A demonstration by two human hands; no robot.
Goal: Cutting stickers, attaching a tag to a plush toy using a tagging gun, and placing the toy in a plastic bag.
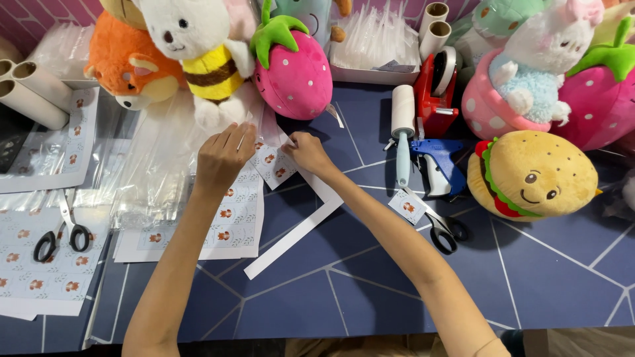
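I count two pairs of scissors [61, 233] [442, 228], two pink strawberry plushes [294, 69] [605, 92], one burger plush [532, 175], one lint roller [402, 132], one blue tagging gun [438, 162], one red tape dispenser [436, 92].

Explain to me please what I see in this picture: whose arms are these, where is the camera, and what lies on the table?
There is no machine: a person works with two bare hands, and a camera on their head looks down at the blue table. The left hand and the right hand both touch a small sheet of printed labels; whether either grip is closed on it, I cannot tell. Under them lie a bigger label sheet and a white paper strip. Nearby are a pink strawberry plush, a burger plush, a lint roller, a blue tagging gun and scissors.
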